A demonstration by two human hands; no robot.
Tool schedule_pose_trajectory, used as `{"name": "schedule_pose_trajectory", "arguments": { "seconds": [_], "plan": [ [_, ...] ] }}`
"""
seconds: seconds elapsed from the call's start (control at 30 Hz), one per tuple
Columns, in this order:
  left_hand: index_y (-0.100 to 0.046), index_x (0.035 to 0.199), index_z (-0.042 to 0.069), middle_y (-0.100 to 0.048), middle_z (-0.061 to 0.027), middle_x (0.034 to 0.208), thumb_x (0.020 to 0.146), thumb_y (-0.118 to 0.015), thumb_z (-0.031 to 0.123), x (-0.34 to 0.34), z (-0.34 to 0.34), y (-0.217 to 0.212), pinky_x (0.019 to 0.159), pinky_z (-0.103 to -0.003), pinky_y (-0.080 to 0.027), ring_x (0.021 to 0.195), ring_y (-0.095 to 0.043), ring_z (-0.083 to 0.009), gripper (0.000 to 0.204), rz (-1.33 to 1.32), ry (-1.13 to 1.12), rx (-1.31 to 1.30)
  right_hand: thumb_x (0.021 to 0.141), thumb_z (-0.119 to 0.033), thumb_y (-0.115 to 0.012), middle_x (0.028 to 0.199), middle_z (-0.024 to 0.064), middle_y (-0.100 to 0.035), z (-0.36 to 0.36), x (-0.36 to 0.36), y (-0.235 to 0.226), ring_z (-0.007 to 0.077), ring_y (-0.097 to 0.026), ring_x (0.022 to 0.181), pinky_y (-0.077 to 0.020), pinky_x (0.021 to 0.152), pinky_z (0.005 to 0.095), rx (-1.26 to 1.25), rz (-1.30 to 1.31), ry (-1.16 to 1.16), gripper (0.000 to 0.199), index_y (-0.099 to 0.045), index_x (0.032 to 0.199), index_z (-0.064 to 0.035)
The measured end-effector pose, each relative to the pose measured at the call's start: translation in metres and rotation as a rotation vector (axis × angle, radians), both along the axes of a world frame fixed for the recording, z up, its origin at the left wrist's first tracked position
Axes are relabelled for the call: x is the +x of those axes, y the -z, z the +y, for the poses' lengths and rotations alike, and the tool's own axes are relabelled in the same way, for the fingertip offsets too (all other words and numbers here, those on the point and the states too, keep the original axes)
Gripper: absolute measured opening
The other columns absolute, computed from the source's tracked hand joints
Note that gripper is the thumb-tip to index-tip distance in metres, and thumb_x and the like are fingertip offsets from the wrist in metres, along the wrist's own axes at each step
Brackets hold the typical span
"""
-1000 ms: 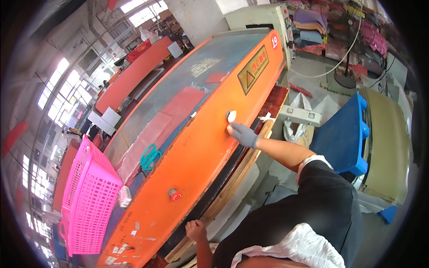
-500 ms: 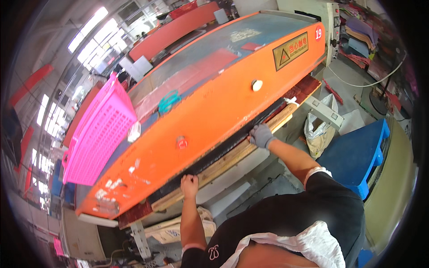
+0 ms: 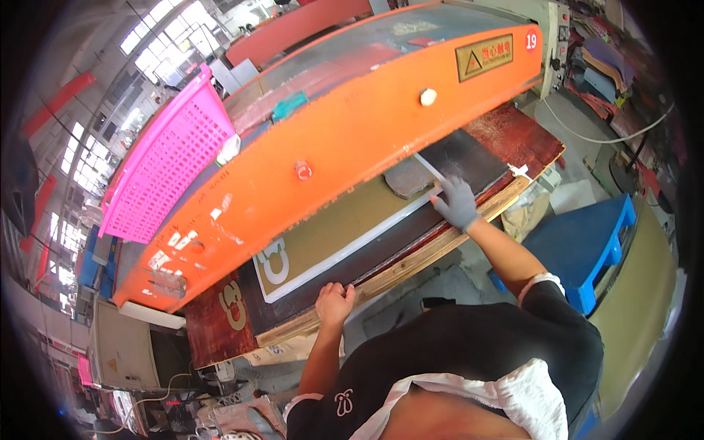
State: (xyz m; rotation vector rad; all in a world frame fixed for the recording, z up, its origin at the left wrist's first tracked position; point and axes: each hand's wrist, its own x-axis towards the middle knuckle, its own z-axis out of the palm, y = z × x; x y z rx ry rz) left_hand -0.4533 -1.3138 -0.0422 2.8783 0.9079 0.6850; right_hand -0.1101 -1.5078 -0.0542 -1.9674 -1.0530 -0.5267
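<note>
My left hand (image 3: 335, 302), bare with fingers curled, grips the near wooden edge (image 3: 400, 275) of a dark sliding board (image 3: 293, 312). My right hand (image 3: 458, 205) wears a grey glove; its fingers are stretched out by the corner of an olive sheet (image 3: 326, 235) with a white border. That sheet lies on the dark board, partly hidden under the orange press (image 3: 367, 125). A dark grey rounded flat piece (image 3: 408, 180) rests at its right end, near my right fingertips. A pale curved cutout shape (image 3: 275, 262) shows at its left end.
A pink perforated basket (image 3: 172, 158) stands on the press at left. Teal scissors-like handles (image 3: 290, 106) lie on top. A similar curved shape (image 3: 233, 306) sits on the reddish board's left part. To the right is a blue pallet (image 3: 568, 249).
The board has come out from beneath the press toward me, exposing the olive sheet and grey piece. My right hand has left the wooden edge and moved over the board.
</note>
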Motion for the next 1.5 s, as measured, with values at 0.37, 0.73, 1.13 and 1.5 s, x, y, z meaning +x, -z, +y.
{"name": "schedule_pose_trajectory", "arguments": {
  "seconds": [0.37, 0.73, 1.13, 1.5],
  "plan": [
    [-0.05, 0.061, 0.008, -0.051, -0.0079, 0.069, 0.076, -0.067, 0.029, -0.098, -0.145, 0.039, 0.059, -0.042, -0.044, 0.07, -0.054, -0.0289, 0.031, -0.066, 0.103, 0.013, 0.064, -0.06, -0.069, 0.131, 0.0199, -0.046, 0.0, -0.078, -0.062, 0.0343, -0.048, 0.12, -0.0422, 0.096, 0.0445, -0.687, 0.466, 0.28, 0.089, -0.045, 0.131, -0.0082],
    [-0.049, 0.059, 0.009, -0.049, -0.0066, 0.066, 0.072, -0.072, 0.024, -0.157, -0.231, 0.061, 0.056, -0.042, -0.042, 0.066, -0.052, -0.028, 0.03, -0.059, 0.076, -0.1, 0.069, -0.036, -0.073, 0.114, 0.0171, -0.059, -0.098, -0.053, -0.037, 0.0253, -0.057, 0.107, -0.0467, 0.086, 0.0341, -0.058, 0.952, -0.139, 0.073, -0.046, 0.129, -0.0015],
    [-0.054, 0.108, -0.001, -0.053, -0.0123, 0.105, 0.081, -0.066, 0.008, -0.204, -0.2, 0.078, 0.079, -0.036, -0.045, 0.088, -0.053, -0.0223, 0.031, -0.603, -0.248, -0.23, 0.07, -0.035, -0.066, 0.124, 0.0192, -0.052, -0.222, -0.012, 0.011, 0.0355, -0.054, 0.109, -0.0459, 0.092, 0.0418, -0.567, 0.063, 0.27, 0.053, -0.058, 0.115, -0.0092],
    [-0.059, 0.103, -0.012, -0.067, -0.0209, 0.093, 0.069, -0.075, 0.022, -0.253, -0.105, 0.047, 0.076, -0.039, -0.05, 0.08, -0.065, -0.0284, 0.05, -0.472, -0.77, -0.223, 0.077, -0.027, -0.06, 0.09, 0.0189, -0.066, -0.221, -0.076, 0.042, 0.0277, -0.064, 0.086, -0.0475, 0.078, 0.0375, -0.288, 0.678, -0.332, 0.041, -0.062, 0.106, 0.0014]
  ]
}}
